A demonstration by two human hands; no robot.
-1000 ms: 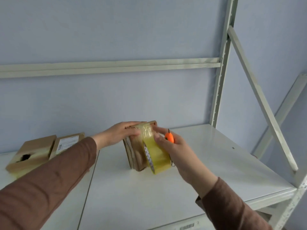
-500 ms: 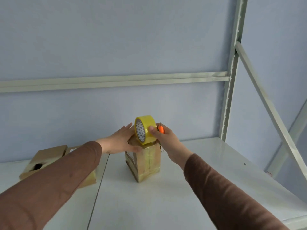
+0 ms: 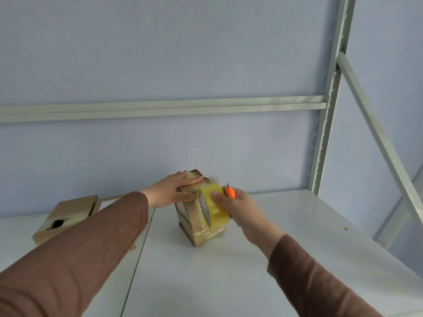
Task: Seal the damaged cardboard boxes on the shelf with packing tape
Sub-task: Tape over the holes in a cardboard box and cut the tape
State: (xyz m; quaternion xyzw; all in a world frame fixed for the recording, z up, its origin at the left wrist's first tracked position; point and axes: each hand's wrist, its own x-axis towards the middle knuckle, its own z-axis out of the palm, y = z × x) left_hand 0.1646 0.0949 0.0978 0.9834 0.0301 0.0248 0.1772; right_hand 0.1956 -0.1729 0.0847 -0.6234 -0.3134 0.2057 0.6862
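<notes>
You are working on the small box (image 3: 201, 223) standing upright at the middle of the frame on the white shelf (image 3: 286, 236). Your left hand (image 3: 170, 191) is lying flat on its top with fingers spread, pressing it steady, while your right hand (image 3: 238, 205) is gripping the yellow tape roll (image 3: 212, 205) against the box's right side, with something orange (image 3: 230, 192), possibly a cutter, tucked in the same hand; blur is hiding the detail. Glossy tape is already covering much of this box. At the left edge, another box (image 3: 66, 216) with a dark hole is lying untaped, a labelled one (image 3: 107, 203) just behind it. Nothing is blocking your reach.
</notes>
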